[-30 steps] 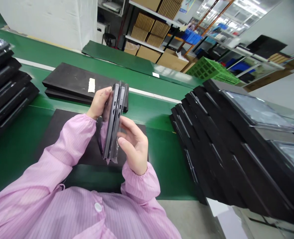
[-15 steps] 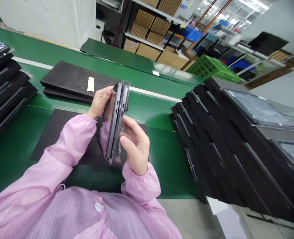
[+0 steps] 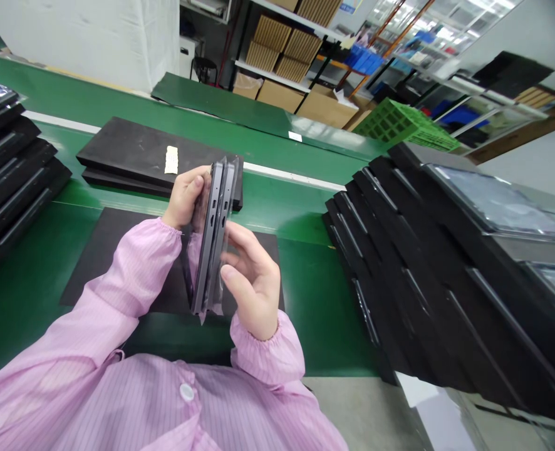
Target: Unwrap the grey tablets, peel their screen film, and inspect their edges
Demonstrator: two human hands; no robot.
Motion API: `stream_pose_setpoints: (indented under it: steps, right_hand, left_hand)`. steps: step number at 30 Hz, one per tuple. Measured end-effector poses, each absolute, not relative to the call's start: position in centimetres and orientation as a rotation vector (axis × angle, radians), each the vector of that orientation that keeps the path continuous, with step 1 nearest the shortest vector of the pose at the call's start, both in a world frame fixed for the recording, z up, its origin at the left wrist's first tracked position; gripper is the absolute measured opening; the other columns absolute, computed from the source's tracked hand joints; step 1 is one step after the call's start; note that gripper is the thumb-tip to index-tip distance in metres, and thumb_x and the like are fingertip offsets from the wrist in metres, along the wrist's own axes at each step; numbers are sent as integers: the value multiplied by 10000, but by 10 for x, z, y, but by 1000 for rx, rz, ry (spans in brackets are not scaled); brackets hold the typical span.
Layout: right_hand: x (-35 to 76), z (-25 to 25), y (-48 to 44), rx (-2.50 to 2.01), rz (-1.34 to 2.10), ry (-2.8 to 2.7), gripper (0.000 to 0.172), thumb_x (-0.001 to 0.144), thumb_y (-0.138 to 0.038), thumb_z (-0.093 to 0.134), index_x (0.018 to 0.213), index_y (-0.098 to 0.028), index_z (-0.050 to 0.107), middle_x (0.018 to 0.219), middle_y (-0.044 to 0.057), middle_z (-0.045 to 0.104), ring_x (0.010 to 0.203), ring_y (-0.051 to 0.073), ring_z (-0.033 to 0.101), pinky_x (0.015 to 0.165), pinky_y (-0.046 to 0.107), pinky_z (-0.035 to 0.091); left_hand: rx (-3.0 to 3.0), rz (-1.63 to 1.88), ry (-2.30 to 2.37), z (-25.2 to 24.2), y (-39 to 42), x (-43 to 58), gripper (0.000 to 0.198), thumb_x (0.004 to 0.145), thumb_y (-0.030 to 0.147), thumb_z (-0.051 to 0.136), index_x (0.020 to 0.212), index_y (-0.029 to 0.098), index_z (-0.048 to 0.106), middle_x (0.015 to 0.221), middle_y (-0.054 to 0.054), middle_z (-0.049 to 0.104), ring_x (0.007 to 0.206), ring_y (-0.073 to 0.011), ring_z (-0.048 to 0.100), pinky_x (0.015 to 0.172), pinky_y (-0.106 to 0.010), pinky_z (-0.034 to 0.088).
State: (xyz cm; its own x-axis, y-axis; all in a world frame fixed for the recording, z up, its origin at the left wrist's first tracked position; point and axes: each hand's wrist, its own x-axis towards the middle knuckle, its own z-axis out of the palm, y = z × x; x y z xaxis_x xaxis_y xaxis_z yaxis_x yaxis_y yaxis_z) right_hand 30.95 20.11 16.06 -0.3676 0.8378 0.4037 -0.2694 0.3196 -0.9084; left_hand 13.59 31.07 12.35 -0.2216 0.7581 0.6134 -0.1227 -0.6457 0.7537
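Two dark grey tablets (image 3: pixel 215 238) stand on edge, face to face, in clear plastic film. Their narrow sides with ports and slots are turned up towards me. My left hand (image 3: pixel 182 197) grips them at the far left, thumb on the left face. On the opposite side my right hand (image 3: pixel 252 275) rests its curved fingers against the film of the right-hand tablet; its thumb stands apart from the fingers, and some fingertips are hidden. Below the tablets a black foam sheet (image 3: pixel 113 263) lies flat on the green work surface (image 3: pixel 315 294).
Black foam trays (image 3: pixel 399 250) holding film-wrapped tablets form a tall stack at right. Another such stack (image 3: pixel 14 181) stands at left. Further back lie black foam slabs (image 3: pixel 127 147) with a paper label (image 3: pixel 171 160). A green crate (image 3: pixel 402 122) and shelved cartons (image 3: pixel 282 97) stand beyond.
Both hands and the tablets have shifted slightly left and towards me. The tablets have turned a little, so their port edges face me more fully.
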Motion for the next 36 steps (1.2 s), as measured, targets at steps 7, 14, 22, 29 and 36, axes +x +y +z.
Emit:
stream_pose_setpoints:
  steps: [7, 14, 22, 29, 36]
  right_hand:
    - [311, 166, 196, -583, 1287, -1553, 505, 826, -256, 706, 1322, -295, 622, 1382, 92, 581, 1262, 289, 598, 937, 433, 622]
    - [311, 166, 195, -596, 1265, -1553, 496, 821, -182, 657, 1304, -290, 630, 1355, 84, 597, 1239, 265, 613, 922, 396, 627]
    - [312, 167, 191, -653, 1228, -1585, 513, 795, -198, 629, 1302, -278, 619, 1341, 88, 602, 1206, 275, 618, 878, 390, 633]
    - [310, 170, 184, -691, 1168, -1616, 607, 747, -158, 709, 1324, -291, 579, 1324, 95, 583, 1214, 263, 601, 878, 355, 627]
    - [310, 170, 183, -680, 1156, -1614, 582, 756, -132, 635, 1318, -273, 585, 1309, 101, 590, 1194, 268, 614, 870, 369, 629]
  left_hand:
    - [1426, 1918, 790, 123, 310, 136, 658, 789, 807, 552, 841, 181, 747, 682, -40, 614, 643, -175, 564, 665, -327, 459]
    - [1458, 1917, 821, 123, 307, 136, 698, 802, 832, 495, 849, 183, 748, 650, -38, 593, 615, -175, 541, 617, -332, 429]
    - [1446, 1927, 815, 123, 305, 135, 720, 760, 841, 543, 855, 160, 755, 658, -47, 613, 603, -172, 560, 641, -334, 445]
    - [1505, 1910, 792, 129, 297, 137, 684, 792, 800, 542, 865, 162, 776, 643, -59, 623, 687, -217, 629, 764, -363, 492]
    - [1543, 1928, 813, 128, 295, 137, 673, 809, 788, 528, 859, 164, 774, 658, -75, 655, 752, -248, 670, 790, -380, 516]
